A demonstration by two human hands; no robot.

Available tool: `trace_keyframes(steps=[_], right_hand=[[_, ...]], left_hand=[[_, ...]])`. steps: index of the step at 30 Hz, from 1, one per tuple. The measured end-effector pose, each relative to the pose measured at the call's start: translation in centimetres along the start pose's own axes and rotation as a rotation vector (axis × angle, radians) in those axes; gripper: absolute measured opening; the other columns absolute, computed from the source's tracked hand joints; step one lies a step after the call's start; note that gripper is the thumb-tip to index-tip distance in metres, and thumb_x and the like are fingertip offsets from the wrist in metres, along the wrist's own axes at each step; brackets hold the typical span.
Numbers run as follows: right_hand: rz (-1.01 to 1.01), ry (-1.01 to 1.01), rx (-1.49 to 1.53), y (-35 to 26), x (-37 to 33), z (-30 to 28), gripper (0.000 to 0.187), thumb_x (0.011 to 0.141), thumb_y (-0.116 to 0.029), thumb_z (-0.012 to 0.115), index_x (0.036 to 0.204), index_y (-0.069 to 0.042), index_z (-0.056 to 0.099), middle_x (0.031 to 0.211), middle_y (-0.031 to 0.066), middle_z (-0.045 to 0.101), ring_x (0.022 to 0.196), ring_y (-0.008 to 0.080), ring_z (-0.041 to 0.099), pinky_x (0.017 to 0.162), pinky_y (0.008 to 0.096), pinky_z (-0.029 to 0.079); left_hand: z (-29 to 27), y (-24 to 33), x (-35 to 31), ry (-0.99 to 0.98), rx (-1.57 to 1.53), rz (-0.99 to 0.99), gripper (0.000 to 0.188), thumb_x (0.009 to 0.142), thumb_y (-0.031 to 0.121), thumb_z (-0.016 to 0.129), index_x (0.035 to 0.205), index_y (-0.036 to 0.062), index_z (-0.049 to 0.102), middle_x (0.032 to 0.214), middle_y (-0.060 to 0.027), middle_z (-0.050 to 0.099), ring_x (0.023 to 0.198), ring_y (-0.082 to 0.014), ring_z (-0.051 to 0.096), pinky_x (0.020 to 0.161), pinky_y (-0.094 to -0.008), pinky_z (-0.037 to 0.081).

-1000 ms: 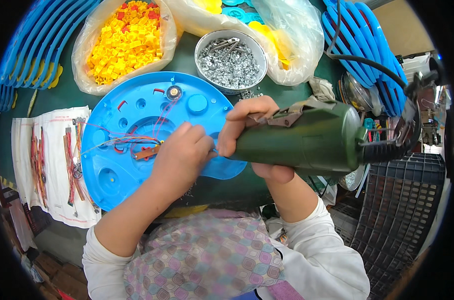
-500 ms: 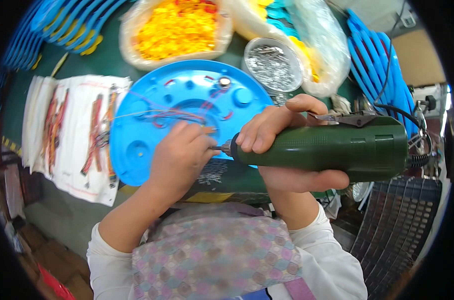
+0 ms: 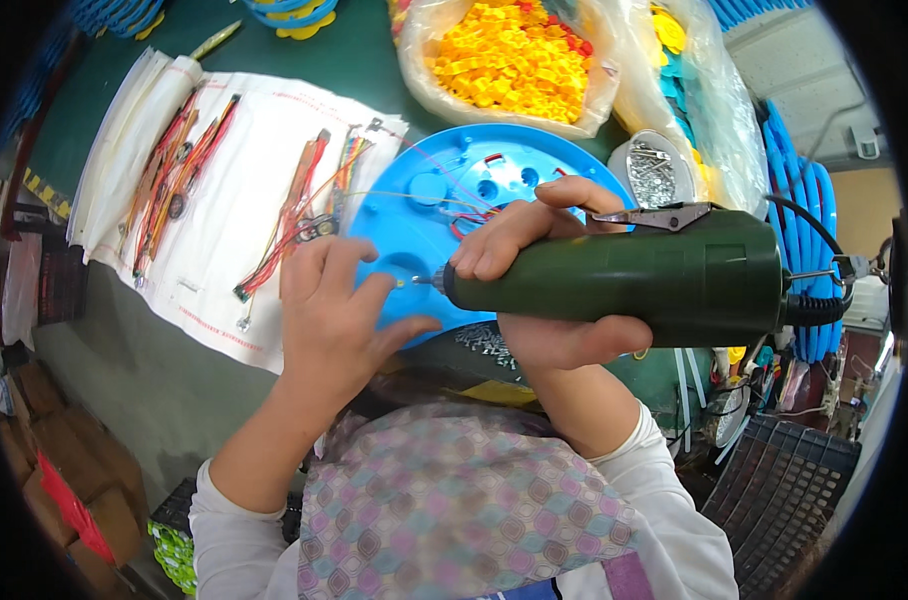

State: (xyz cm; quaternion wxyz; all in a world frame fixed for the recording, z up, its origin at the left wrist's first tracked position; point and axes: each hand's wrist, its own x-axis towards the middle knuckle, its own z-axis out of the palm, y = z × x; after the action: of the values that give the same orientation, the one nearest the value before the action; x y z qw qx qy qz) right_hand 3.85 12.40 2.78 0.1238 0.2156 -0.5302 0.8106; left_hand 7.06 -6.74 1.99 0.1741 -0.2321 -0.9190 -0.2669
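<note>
My right hand [image 3: 534, 250] is wrapped round a dark green electric screwdriver [image 3: 634, 280] held level, its bit pointing left over a blue round plastic shell [image 3: 534, 150]. The bit's tip is close to a round recess in the shell; whether it touches cannot be made out. My left hand [image 3: 334, 300] is open at the shell's left edge, thumb and fingers apart, near the bit. Thin coloured wires [image 3: 444, 203] run over the shell, partly hidden by my right hand. Several small screws [image 3: 486, 343] lie on the table by the shell's near edge.
Wire bundles [image 3: 179, 180] lie on a white sheet [image 3: 239, 130] at left. Behind the shell stand a bag of yellow parts [image 3: 509, 60] and a tub of metal pieces [image 3: 654, 170]. Blue curved parts [image 3: 809, 230] are stacked at right. A black crate [image 3: 784, 490] stands lower right.
My left hand has come away from the screwdriver's bit, and its fingers have spread. The whole view has swung left, so the shell appears further right. My right hand keeps holding the screwdriver.
</note>
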Motion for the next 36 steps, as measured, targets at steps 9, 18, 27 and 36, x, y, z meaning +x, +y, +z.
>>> trace_keyframes(steps=[9,18,27,36], right_hand=[[0.208,-0.036,-0.235,0.0,-0.5,1.3,0.115,0.074,-0.096,0.047,0.135,0.002,0.040,0.084,0.0134,0.066,0.073,0.0253,0.067,0.073,0.0394,0.060],[0.128,-0.233,-0.117,2.0,0.2,0.1,0.098,0.069,-0.088,0.065,0.118,-0.004,0.047,0.087,0.0104,0.068,0.075,0.0195,0.067,0.070,0.0321,0.058],[0.210,-0.012,-0.170,1.2,0.4,1.6,0.104,0.078,-0.086,0.060,0.130,0.002,0.046,0.084,0.0105,0.069,0.076,0.0182,0.068,0.069,0.0285,0.055],[-0.299,0.318,-0.041,-5.8,1.1,-7.4,0.092,0.091,-0.084,0.040,0.131,-0.002,0.048,0.077,0.0099,0.061,0.069,0.0218,0.061,0.065,0.0374,0.053]], left_hand=[[0.5,-1.1,-0.9,-0.047,-0.004,-0.039,0.035,0.062,0.031,0.089,0.074,0.0051,0.069,0.109,-0.0081,0.060,0.107,-0.0312,0.053,0.088,-0.0457,0.042],[0.5,-0.3,-0.6,-0.046,-0.002,-0.045,0.035,0.065,0.027,0.090,0.084,0.0049,0.071,0.116,-0.0076,0.059,0.114,-0.0325,0.052,0.093,-0.0448,0.046],[0.4,0.0,-0.8,-0.085,0.042,-0.066,0.037,0.068,0.029,0.088,0.094,0.0064,0.073,0.122,-0.0075,0.058,0.117,-0.0337,0.050,0.096,-0.0454,0.044],[-1.2,0.8,0.3,-0.287,0.077,0.008,0.031,0.071,0.027,0.085,0.095,0.0094,0.074,0.121,-0.0081,0.058,0.118,-0.0342,0.047,0.098,-0.0493,0.038]])
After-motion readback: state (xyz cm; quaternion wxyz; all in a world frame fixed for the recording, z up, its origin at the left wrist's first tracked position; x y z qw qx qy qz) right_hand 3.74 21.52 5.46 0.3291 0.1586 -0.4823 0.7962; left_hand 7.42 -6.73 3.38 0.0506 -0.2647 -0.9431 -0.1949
